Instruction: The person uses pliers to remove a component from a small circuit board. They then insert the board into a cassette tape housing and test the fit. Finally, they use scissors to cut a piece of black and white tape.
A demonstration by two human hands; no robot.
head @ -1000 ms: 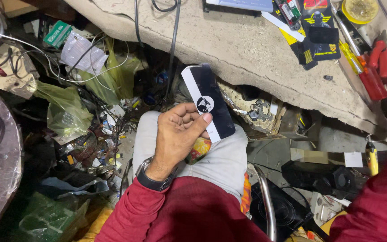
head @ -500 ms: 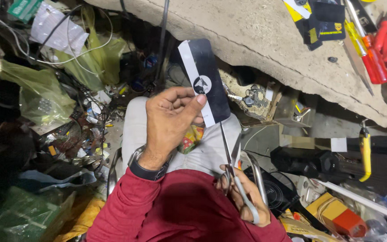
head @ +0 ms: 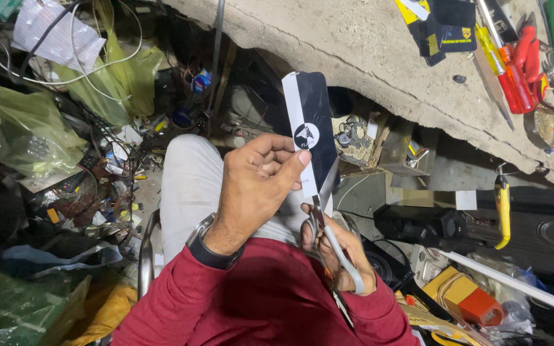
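Left hand (head: 254, 186) pinching black-and-white card (head: 311, 128) upright above knee (head: 190, 179), long axis near vertical; right hand (head: 338, 247) below card, clasping scissors (head: 328, 218), blades parted at card's lower edge.

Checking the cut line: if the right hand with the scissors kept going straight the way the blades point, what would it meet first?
The black-and-white card: the scissors in the right hand point up into its lower edge, which the left hand pinches. Whether the blades already touch it is unclear.
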